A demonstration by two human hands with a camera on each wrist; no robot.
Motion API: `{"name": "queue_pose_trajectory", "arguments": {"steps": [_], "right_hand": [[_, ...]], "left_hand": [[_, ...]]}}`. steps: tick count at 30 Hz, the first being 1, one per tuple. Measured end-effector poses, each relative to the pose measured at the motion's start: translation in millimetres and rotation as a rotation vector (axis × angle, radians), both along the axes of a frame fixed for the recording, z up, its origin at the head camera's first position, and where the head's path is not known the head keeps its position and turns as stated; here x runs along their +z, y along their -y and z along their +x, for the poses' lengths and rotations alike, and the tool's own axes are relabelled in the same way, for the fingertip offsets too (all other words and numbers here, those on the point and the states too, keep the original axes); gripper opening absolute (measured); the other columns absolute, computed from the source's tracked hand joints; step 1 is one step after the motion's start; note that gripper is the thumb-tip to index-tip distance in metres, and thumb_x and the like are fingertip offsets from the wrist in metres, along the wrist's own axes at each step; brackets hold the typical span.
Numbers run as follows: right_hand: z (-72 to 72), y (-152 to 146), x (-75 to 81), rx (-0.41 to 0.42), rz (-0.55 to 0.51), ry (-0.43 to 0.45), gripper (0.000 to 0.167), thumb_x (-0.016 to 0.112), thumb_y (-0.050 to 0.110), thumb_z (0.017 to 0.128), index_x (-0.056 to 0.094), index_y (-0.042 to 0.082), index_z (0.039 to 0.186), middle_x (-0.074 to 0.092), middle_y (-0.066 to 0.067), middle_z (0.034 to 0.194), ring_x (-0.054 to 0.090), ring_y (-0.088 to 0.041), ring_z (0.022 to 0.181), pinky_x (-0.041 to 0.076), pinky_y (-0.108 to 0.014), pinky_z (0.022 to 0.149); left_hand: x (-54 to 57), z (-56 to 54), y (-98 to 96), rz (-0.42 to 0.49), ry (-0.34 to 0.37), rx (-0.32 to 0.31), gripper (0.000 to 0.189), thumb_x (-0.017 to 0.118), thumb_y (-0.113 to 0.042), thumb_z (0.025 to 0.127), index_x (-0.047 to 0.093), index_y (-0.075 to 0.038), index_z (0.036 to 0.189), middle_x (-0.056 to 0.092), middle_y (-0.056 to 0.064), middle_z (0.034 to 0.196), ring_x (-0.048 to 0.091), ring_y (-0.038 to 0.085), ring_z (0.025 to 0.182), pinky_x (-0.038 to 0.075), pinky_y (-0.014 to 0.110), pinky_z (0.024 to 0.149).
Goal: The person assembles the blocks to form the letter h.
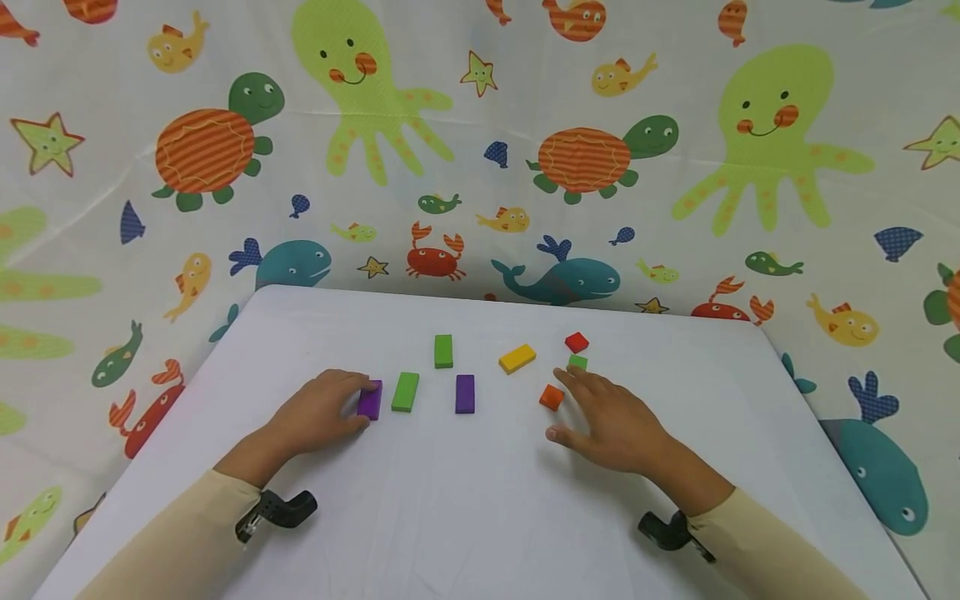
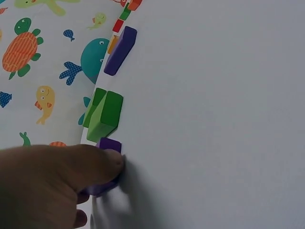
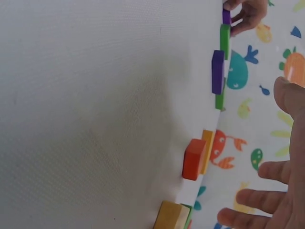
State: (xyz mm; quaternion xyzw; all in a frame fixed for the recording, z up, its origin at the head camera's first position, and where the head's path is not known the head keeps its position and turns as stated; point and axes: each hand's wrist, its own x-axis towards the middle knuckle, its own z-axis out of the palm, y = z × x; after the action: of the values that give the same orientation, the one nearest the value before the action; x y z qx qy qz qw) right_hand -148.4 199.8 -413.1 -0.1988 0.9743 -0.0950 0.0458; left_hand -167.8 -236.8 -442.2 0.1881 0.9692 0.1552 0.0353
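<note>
My left hand (image 1: 322, 412) pinches a purple block (image 1: 371, 402) at the left end of the group, thumb on its near side. In the left wrist view the thumb covers much of that purple block (image 2: 109, 144). Just right of it lies a green block (image 1: 405, 392). My right hand (image 1: 611, 423) hovers with fingers spread and holds nothing. Nearest to its fingertips are an orange block (image 1: 552, 397) and a small green block (image 1: 577, 362), partly hidden. A tan block (image 3: 167, 215) shows beneath this hand in the right wrist view; the head view hides it.
Between the hands lie a second purple block (image 1: 465, 394), another green block (image 1: 443, 351) and a yellow block (image 1: 517, 358). A red block (image 1: 577, 342) sits farther back. All rest on a white table (image 1: 450, 517), with a sea-animal printed cloth (image 1: 465, 125) hanging behind it.
</note>
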Motion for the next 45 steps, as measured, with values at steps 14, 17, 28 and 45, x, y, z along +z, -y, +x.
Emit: {"name": "queue_pose_trajectory", "arguments": {"steps": [14,17,28,45], "right_hand": [[-6.5,8.3,-5.1,0.021,-0.026,-0.014,0.097,0.073,0.065,0.084,0.036,0.017,0.159,0.045,-0.012,0.156,0.044,-0.036,0.140,0.042,-0.061,0.108],[-7.1,10.9,-5.2,0.021,-0.028,-0.012,0.096,0.074,0.064,0.084,0.036,0.017,0.159,0.045,-0.012,0.156,0.044,-0.035,0.140,0.043,-0.061,0.107],[-13.2,17.6,-7.6,0.034,-0.019,-0.024,0.097,0.075,0.065,0.083,0.038,0.017,0.159,0.045,-0.011,0.156,0.044,-0.034,0.141,0.041,-0.059,0.110],[-21.4,26.0,-10.6,0.086,-0.026,-0.034,0.096,0.073,0.064,0.085,0.036,0.016,0.160,0.045,-0.010,0.156,0.042,-0.034,0.142,0.035,-0.058,0.115]], "left_hand": [[0.2,3.8,6.2,0.038,-0.066,-0.035,0.055,0.085,-0.024,0.083,0.067,-0.007,0.132,0.062,0.014,0.138,0.053,0.038,0.131,0.045,0.058,0.106],[0.7,5.4,5.6,0.047,-0.073,-0.048,0.057,0.085,-0.026,0.084,0.066,-0.008,0.134,0.062,0.012,0.138,0.053,0.037,0.131,0.046,0.057,0.105],[7.5,16.7,-6.2,0.045,-0.081,-0.071,0.055,0.086,-0.030,0.083,0.067,-0.012,0.132,0.062,0.008,0.139,0.053,0.033,0.132,0.048,0.055,0.104],[20.2,37.3,-37.4,0.008,-0.101,-0.141,0.051,0.087,-0.034,0.082,0.071,-0.017,0.127,0.064,0.004,0.135,0.054,0.030,0.131,0.047,0.054,0.106]]}}
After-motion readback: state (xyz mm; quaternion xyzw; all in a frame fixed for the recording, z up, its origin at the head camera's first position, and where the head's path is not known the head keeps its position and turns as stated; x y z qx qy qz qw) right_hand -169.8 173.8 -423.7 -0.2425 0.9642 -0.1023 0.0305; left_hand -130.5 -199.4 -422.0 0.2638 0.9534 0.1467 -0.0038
